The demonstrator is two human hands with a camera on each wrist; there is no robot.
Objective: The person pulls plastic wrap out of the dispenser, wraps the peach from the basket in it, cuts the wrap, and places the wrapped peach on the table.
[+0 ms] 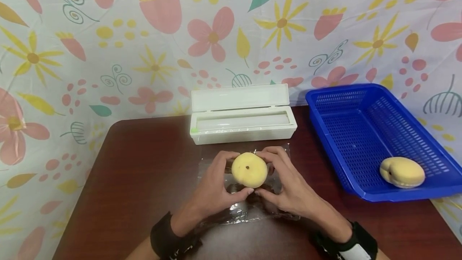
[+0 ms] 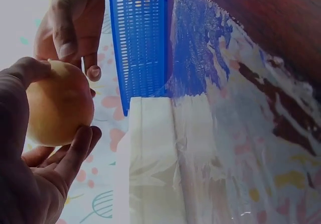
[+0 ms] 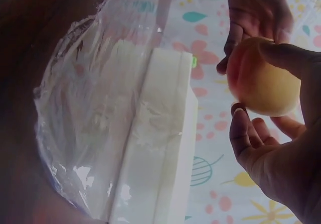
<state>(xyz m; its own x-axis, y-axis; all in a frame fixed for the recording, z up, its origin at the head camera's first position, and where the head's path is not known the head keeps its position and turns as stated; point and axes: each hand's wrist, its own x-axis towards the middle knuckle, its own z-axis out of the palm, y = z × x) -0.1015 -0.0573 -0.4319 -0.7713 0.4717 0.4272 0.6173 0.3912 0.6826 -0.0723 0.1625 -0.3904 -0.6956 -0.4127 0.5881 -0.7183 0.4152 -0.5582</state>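
Note:
A yellow peach (image 1: 249, 170) is held between both hands above a sheet of clear plastic wrap (image 1: 240, 212) on the table. My left hand (image 1: 213, 187) grips its left side, thumb near and fingers far. On the right side, my right hand (image 1: 290, 185) grips it the same way, and the two thumb tips nearly meet. The left wrist view shows the peach (image 2: 62, 103) between thumb and fingertips. In the right wrist view, a crease and reddish blush mark the peach (image 3: 261, 78). Both wrists wear black bands.
Behind the hands stands a white plastic wrap box (image 1: 245, 135) with its lid raised and a roll inside. A blue basket (image 1: 343, 163) at the right holds another peach (image 1: 403, 172). The dark wooden table (image 1: 133, 171) meets a flower-printed cloth (image 1: 155, 43) at the back.

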